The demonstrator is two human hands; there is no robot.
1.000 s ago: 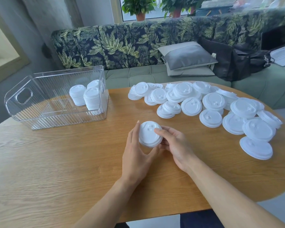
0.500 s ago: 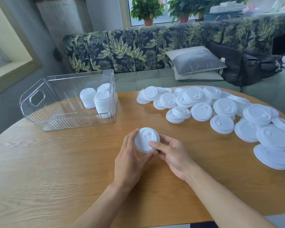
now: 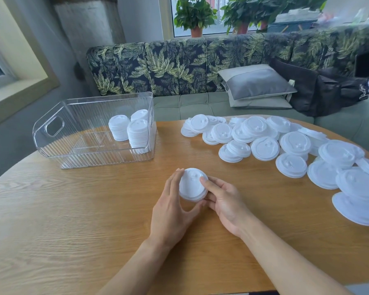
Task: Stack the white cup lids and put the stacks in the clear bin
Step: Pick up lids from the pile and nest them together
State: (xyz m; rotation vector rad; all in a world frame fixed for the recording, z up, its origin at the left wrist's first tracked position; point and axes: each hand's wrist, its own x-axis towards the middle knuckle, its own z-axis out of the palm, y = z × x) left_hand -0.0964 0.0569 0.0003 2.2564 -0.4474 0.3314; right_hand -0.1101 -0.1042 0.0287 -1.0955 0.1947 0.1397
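Observation:
A short stack of white cup lids (image 3: 191,184) sits at the middle of the round wooden table (image 3: 73,220). My left hand (image 3: 173,209) grips its left side with fingers and thumb curved round it. My right hand (image 3: 224,201) holds its right side, thumb on top. The clear bin (image 3: 58,128) stands at the back left with three stacks of lids (image 3: 136,130) in its right end. Several loose lids (image 3: 264,145) lie spread over the table's right half.
A leaf-patterned sofa (image 3: 179,67) with a grey cushion (image 3: 256,84) and a black bag (image 3: 324,92) runs behind the table. Potted plants (image 3: 195,15) stand on the window sill. Bare wood lies between the bin and my hands.
The view has swung left and down a little. Both hands stay on the lid stack at the table's middle, with the left hand's fingers reaching slightly further round it.

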